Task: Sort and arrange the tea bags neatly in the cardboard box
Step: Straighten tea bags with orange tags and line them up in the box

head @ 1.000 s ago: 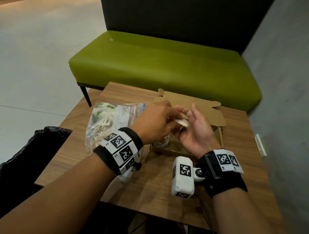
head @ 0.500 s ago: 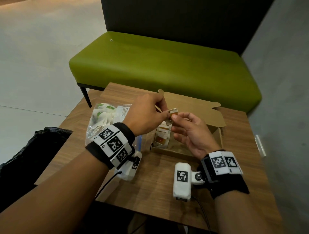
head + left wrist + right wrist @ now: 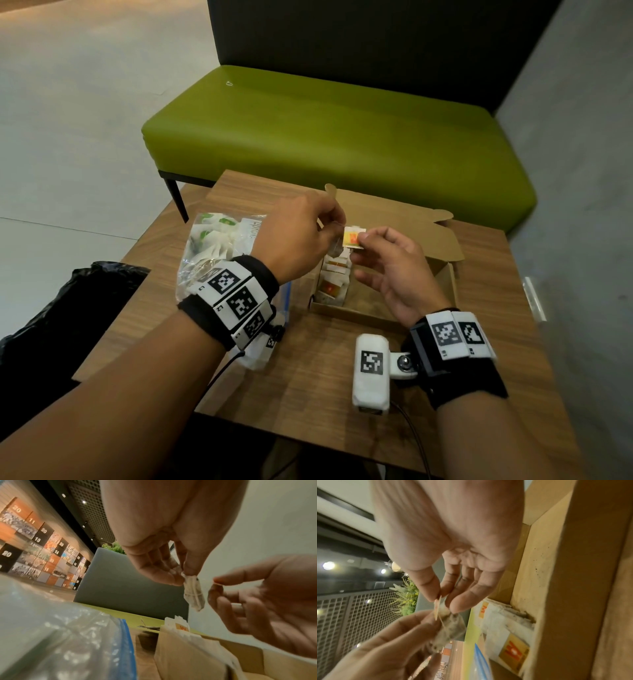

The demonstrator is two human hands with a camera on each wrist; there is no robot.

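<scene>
Above the left end of the open cardboard box [image 3: 352, 313], my left hand [image 3: 334, 222] pinches the top of a white tea bag [image 3: 193, 595], which hangs down from the fingertips. My right hand [image 3: 368, 236] pinches the bag's yellow-orange tag [image 3: 352, 237] between thumb and forefinger, close beside the left fingers. Several tea bags [image 3: 334, 281] with orange tags stand in a row against the box's left wall; the rest of the box floor is bare. A clear zip bag [image 3: 219, 246] holding more tea bags lies left of the box.
The box sits on a small wooden table [image 3: 308, 377], its lid flap [image 3: 394, 219] folded back towards a green bench [image 3: 325, 137]. A black bin bag [image 3: 51, 308] is off the table's left edge. A grey wall runs along the right.
Both hands have lifted up from the box with the tea bag. The tag has come free and is now held out flat by the right hand.
</scene>
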